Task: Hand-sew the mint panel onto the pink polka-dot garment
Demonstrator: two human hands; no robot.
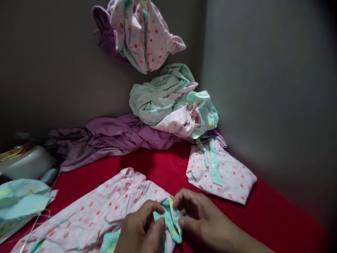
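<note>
On the red cloth (163, 160) in the head view, a pink dotted garment (89, 207) lies spread before the person. The left hand (140, 228) and right hand (198, 214) pinch its aqua floral trim (173, 225), fingers curled nearly together. Beyond the right hand lies a folded dotted piece (229, 172); crumpled purple fabric (126, 135) lies farther back.

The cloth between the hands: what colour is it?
The cloth is turquoise with yellow patches; head view.
</note>
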